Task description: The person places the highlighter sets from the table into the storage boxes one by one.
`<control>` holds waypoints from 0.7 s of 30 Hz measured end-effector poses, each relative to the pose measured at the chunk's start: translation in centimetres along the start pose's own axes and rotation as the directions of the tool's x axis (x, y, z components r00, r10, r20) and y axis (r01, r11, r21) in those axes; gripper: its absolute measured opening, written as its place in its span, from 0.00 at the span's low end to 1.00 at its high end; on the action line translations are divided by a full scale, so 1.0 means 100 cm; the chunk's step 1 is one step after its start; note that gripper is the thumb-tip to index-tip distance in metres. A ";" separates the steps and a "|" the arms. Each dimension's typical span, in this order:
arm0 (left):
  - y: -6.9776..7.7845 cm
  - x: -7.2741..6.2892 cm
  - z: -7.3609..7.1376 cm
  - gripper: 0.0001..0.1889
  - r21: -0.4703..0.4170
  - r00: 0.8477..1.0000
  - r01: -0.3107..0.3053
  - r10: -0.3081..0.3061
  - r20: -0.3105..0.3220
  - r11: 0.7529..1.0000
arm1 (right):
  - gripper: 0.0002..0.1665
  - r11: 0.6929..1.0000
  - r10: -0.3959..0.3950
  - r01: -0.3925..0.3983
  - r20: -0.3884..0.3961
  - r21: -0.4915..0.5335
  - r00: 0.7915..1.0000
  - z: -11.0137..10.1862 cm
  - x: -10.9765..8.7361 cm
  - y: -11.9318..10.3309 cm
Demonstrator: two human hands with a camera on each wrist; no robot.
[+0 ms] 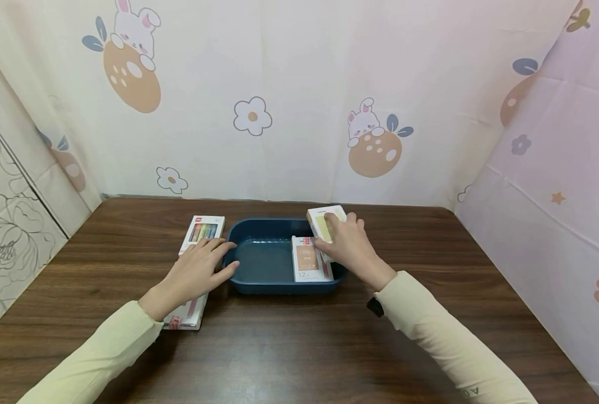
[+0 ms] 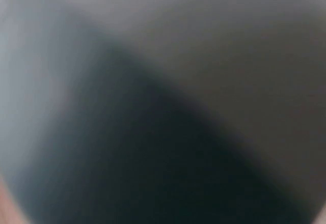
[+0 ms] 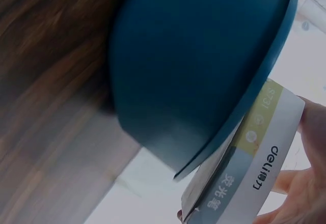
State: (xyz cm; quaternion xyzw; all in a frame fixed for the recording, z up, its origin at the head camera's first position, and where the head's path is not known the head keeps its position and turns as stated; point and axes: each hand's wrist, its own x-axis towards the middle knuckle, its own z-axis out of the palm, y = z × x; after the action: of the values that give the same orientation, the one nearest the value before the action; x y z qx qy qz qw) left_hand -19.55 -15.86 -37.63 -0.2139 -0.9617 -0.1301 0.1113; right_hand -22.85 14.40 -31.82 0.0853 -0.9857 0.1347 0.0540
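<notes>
While left wrist view blurs, right hand (image 1: 347,244) half-hides box (image 1: 325,221).

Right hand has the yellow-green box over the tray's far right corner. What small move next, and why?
Probably lower the yellow-green cardboard box in the right hand into the dark blue plastic tray, behind the orange-fronted box; it is still tilted above the rim, with free floor there.

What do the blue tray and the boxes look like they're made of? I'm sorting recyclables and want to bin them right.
The blue tray looks like moulded plastic: uniform colour, rounded corners, a soft satin sheen. The box in the right hand and the box lying in the tray look like printed card with sharp folded edges; the box with coloured pens seems card too, perhaps with a clear window.
</notes>
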 end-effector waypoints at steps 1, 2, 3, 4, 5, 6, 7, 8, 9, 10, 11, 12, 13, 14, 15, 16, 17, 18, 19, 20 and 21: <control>0.000 0.000 0.000 0.26 0.000 1.000 0.002 -0.002 0.001 1.000 | 0.38 1.000 -0.003 0.003 0.002 0.000 1.000 0.001 -0.001 -0.002; 0.000 0.000 0.000 0.26 0.000 1.000 0.003 -0.003 0.003 1.000 | 0.38 1.000 -0.004 0.004 0.006 0.001 1.000 0.001 -0.002 -0.004; 0.000 0.000 0.000 0.26 -0.001 1.000 0.006 -0.006 0.004 1.000 | 0.38 1.000 -0.004 0.004 0.010 0.002 1.000 0.002 -0.003 -0.006; 0.000 0.000 0.000 0.26 -0.001 1.000 0.003 -0.003 0.003 1.000 | 0.38 1.000 -0.005 0.005 0.012 0.004 1.000 0.002 -0.003 -0.008; 0.000 0.000 0.000 0.26 -0.002 1.000 0.003 -0.003 0.003 1.000 | 0.37 1.000 -0.006 0.006 0.014 0.005 1.000 0.003 -0.004 -0.010; 0.000 0.000 0.000 0.26 -0.002 1.000 0.002 -0.002 0.003 1.000 | 0.37 1.000 -0.007 0.007 0.016 0.007 1.000 0.004 -0.005 -0.012; 0.000 0.000 0.000 0.26 -0.001 1.000 0.002 -0.002 0.003 1.000 | 0.37 1.000 -0.012 0.012 0.016 0.005 1.000 0.004 -0.006 -0.013; 0.000 0.000 0.000 0.26 0.001 1.000 0.000 0.000 0.002 1.000 | 0.37 1.000 -0.016 0.016 0.016 0.004 1.000 0.005 -0.006 -0.014; 0.000 0.000 0.000 0.26 0.001 1.000 -0.001 0.001 0.000 1.000 | 0.37 1.000 -0.022 0.022 0.016 0.002 1.000 0.005 -0.007 -0.016; 0.000 0.000 0.000 0.26 0.001 1.000 -0.006 0.006 -0.004 1.000 | 0.37 1.000 -0.031 0.031 0.013 0.000 0.999 0.005 -0.008 -0.017; 0.000 0.000 0.000 0.26 0.002 1.000 -0.007 0.007 -0.006 1.000 | 0.37 0.999 -0.039 0.039 0.012 -0.002 0.999 0.006 -0.008 -0.018; 0.000 0.000 0.000 0.26 0.003 1.000 -0.010 0.010 -0.009 1.000 | 0.37 0.999 -0.047 0.047 0.011 -0.003 0.999 0.006 -0.009 -0.019; 0.000 0.000 0.001 0.26 0.003 1.000 -0.013 0.013 -0.013 1.000 | 0.37 0.999 -0.054 0.054 0.010 -0.005 0.998 0.007 -0.010 -0.020; 0.000 0.000 0.001 0.26 0.003 1.000 -0.015 0.016 -0.015 1.000 | 0.37 0.998 -0.058 0.058 0.010 -0.006 0.998 0.007 -0.011 -0.021; 0.000 0.000 0.001 0.26 0.004 1.000 -0.017 0.017 -0.016 1.000 | 0.36 0.998 -0.062 0.062 0.008 -0.007 0.998 0.008 -0.011 -0.022; 0.000 0.000 0.001 0.26 0.004 1.000 -0.019 0.019 -0.016 1.000 | 0.36 0.998 -0.065 0.065 0.007 -0.006 0.998 0.009 -0.012 -0.023; 0.000 0.000 0.000 0.26 0.005 1.000 -0.019 0.019 -0.015 1.000 | 0.36 0.998 -0.064 0.064 0.008 -0.006 0.998 0.010 -0.012 -0.024; 0.000 0.000 0.000 0.27 0.005 1.000 -0.018 0.018 -0.013 1.000 | 0.36 0.998 -0.065 0.065 0.008 -0.006 0.998 0.010 -0.013 -0.025; 0.000 0.000 0.000 0.27 0.005 1.000 -0.018 0.019 -0.012 1.000 | 0.36 0.998 -0.063 0.063 0.010 -0.006 0.998 0.011 -0.014 -0.026; 0.000 0.000 0.000 0.27 0.006 1.000 -0.020 0.020 -0.011 1.000 | 0.36 0.998 -0.061 0.061 0.012 -0.005 0.998 0.012 -0.014 -0.027; 0.000 0.000 0.000 0.27 0.006 1.000 -0.021 0.021 -0.011 1.000 | 0.35 0.998 -0.059 0.059 0.013 -0.005 0.998 0.013 -0.015 -0.027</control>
State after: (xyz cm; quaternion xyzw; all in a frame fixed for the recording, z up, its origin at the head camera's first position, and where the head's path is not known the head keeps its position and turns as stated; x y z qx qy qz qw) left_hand -19.55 -15.86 -37.66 -0.2230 -0.9592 -0.1272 0.1188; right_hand -21.00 11.68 -32.57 0.1152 -0.9834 0.1298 0.0521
